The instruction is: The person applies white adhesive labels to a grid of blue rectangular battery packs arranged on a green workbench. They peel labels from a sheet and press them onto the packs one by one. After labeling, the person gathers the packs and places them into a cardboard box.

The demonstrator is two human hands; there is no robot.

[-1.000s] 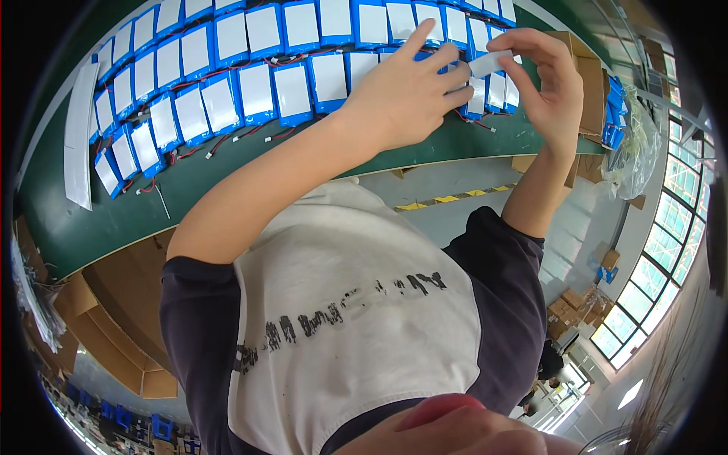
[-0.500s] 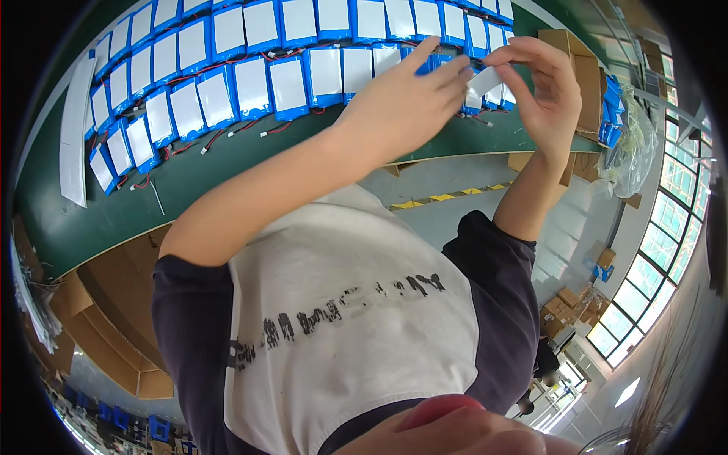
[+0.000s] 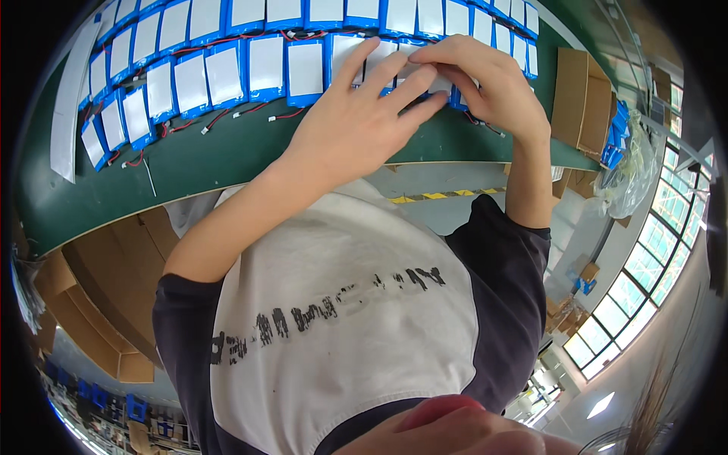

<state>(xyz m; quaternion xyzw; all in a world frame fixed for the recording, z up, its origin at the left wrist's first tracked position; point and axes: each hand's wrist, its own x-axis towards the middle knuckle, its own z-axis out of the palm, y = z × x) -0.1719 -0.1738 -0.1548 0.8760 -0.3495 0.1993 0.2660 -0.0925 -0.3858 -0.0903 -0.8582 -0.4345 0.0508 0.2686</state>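
Rows of flat blue battery packs (image 3: 305,72) with white rectangular faces lie on the green table (image 3: 250,144). Thin red and black leads with small white connectors trail from them. My left hand (image 3: 356,117) rests over packs in the near row, fingers spread. Just to its right, my right hand (image 3: 493,87) has its fingers bent, pinching a small white rectangular piece (image 3: 415,74) above a pack. My fingers partly cover that piece and the packs beneath, so whether it touches a pack is hidden.
A long white strip (image 3: 70,114) lies at the table's left end. An open cardboard box (image 3: 572,98) stands at the right, with blue packs (image 3: 618,133) and a clear plastic bag (image 3: 633,178) beyond it. Below the table at left sits a large open carton (image 3: 114,280).
My right hand has moved left with the white piece, down to the near row. My left hand has shifted left, its fingers more spread. The view has shifted slightly.
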